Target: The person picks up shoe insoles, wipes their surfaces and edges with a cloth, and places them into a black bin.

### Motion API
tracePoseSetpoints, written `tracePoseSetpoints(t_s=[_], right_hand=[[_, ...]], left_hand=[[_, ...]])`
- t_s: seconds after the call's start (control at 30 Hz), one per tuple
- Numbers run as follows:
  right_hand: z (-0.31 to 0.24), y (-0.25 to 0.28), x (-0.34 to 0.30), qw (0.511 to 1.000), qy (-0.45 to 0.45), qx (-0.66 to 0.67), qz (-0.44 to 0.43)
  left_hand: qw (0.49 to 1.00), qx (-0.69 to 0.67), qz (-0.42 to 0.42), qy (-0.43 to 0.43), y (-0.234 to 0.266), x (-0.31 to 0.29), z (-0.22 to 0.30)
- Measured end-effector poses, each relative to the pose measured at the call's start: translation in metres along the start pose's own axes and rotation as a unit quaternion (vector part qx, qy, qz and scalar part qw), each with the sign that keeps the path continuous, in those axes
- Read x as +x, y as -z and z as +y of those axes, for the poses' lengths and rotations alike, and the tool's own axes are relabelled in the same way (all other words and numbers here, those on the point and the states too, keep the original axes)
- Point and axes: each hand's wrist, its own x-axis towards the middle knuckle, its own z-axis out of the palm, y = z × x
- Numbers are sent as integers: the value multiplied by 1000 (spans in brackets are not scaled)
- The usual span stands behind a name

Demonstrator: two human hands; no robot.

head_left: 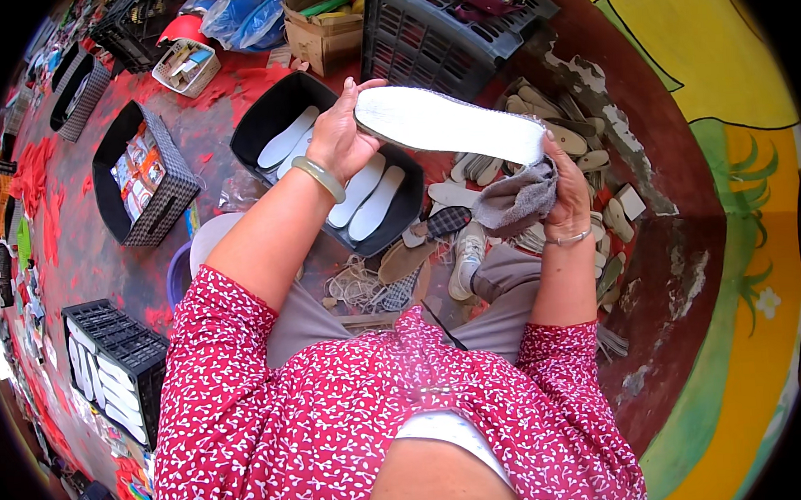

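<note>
A long white insole [448,125] is held up level between my two hands, its pale face showing and a thin dark edge along its rim. My left hand [344,131] grips its left end, thumb on the edge. At the other end my right hand [567,182] pinches the insole and also clasps a crumpled grey cloth [514,201], which hangs below it. Under my left forearm stands a black bin [248,142] with several white insoles [378,204] in it. Beneath the cloth, a checked dark sole [449,220] lies near my shoe.
Many loose soles [585,141] are heaped against the wall at right. A black plastic crate [417,45] stands beyond my hands. To the left are a woven basket [167,194] of packets and a crate [143,340] of white insoles. Tangled string [357,284] lies between my legs.
</note>
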Motion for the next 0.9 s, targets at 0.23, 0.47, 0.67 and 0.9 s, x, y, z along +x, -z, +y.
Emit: tracePoseSetpoints(t_s=[0.23, 0.47, 0.67, 0.9], right_hand=[[2, -14, -2, 994, 44, -94, 37], [9, -15, 1, 964, 121, -231, 53], [6, -20, -6, 957, 59, -283, 28], [28, -25, 5, 997, -47, 13, -51]], left_hand=[[1000, 23, -3, 8, -6, -4, 0], [995, 90, 9, -46, -4, 0, -4], [995, 88, 14, -50, -1, 5, 10], [984, -49, -107, -130, -15, 0, 19]])
